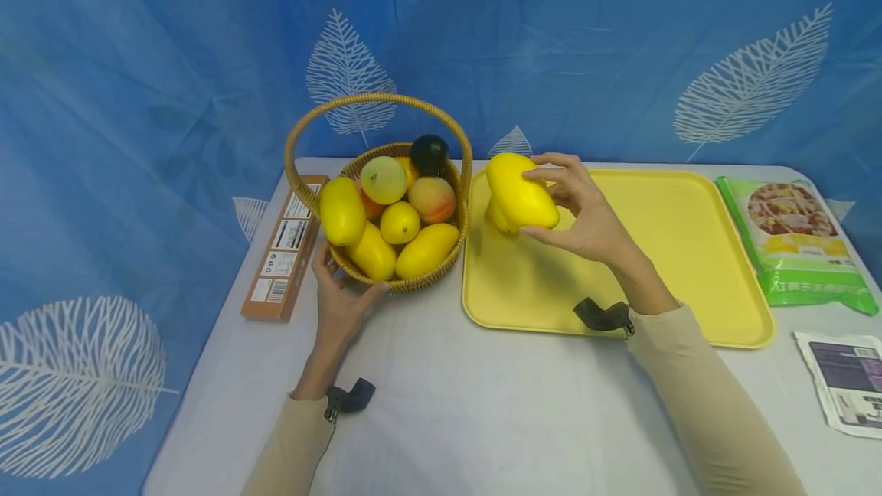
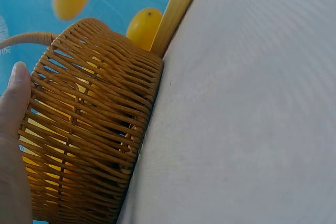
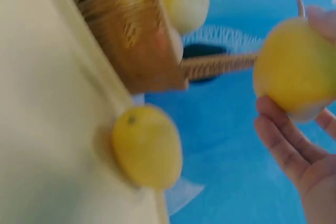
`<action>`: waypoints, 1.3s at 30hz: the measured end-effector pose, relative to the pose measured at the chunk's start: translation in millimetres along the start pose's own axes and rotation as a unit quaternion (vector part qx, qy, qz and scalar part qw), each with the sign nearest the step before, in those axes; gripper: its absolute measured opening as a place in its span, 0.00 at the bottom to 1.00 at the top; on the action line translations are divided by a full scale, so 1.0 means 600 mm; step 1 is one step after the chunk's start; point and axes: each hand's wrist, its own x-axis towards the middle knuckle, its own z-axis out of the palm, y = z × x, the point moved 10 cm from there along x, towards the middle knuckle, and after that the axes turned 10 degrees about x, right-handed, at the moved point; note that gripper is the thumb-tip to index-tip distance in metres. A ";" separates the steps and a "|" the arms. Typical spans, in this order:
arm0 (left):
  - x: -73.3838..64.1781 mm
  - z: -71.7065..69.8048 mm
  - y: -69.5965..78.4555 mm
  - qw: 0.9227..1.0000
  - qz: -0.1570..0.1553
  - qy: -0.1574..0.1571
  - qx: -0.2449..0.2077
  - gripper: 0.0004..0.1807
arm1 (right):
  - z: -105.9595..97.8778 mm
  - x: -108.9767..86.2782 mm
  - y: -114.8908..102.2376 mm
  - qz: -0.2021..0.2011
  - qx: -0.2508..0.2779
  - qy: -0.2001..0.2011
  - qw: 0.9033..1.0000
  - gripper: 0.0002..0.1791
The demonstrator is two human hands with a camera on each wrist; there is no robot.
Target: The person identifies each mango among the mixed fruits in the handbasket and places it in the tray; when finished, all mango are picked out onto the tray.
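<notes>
My right hand [image 1: 579, 209] holds a yellow mango [image 1: 520, 194] above the left part of the yellow tray [image 1: 661, 251], thumb below and fingers on its upper side. A second yellow mango [image 3: 147, 146] lies on the tray, mostly hidden behind the held one in the head view. With thumb and fingers spread, my left hand [image 1: 344, 312] touches the near left side of a wicker basket [image 2: 100, 108]. Inside the basket are yellow mangoes [image 1: 427, 249], a lemon [image 1: 400, 222], a peach [image 1: 432, 200], a pale green round fruit [image 1: 383, 180] and a dark fruit [image 1: 429, 154].
A brown box [image 1: 279, 274] with labels lies left of the basket. Right of the tray are a green food bag [image 1: 799, 251] and a purple-and-white packet [image 1: 847, 381]. The basket's tall handle [image 1: 375, 98] arches over the fruit. A blue leaf-patterned curtain [image 1: 551, 44] hangs behind the table.
</notes>
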 end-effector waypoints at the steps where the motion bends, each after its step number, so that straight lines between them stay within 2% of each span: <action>1: 0.000 0.000 -0.001 1.000 -0.001 0.000 0.000 0.58 | -0.009 -0.002 0.000 0.002 -0.005 0.011 1.000 0.36; 5: 0.001 0.000 -0.004 1.000 -0.002 0.001 0.000 0.58 | -0.043 -0.013 0.028 0.060 -0.055 0.057 0.995 0.35; 10: 0.001 0.001 -0.005 1.000 -0.005 0.001 0.000 0.58 | -0.076 -0.031 0.119 0.148 -0.096 0.080 0.981 0.36; 13: 0.001 0.001 -0.004 1.000 -0.006 0.000 0.003 0.58 | -0.087 -0.041 0.167 0.175 -0.102 0.082 0.976 0.37; 16: 0.000 0.001 -0.002 1.000 -0.006 -0.001 0.006 0.57 | -0.092 -0.046 0.190 0.186 -0.106 0.082 0.973 0.36; 27: 0.002 0.001 -0.001 1.000 -0.006 -0.001 0.010 0.58 | -0.095 -0.059 0.231 0.220 -0.133 0.080 0.963 0.36; 39: 0.001 0.002 -0.003 1.000 -0.003 -0.001 -0.003 0.58 | -0.091 -0.055 0.232 0.225 -0.150 0.087 0.959 0.39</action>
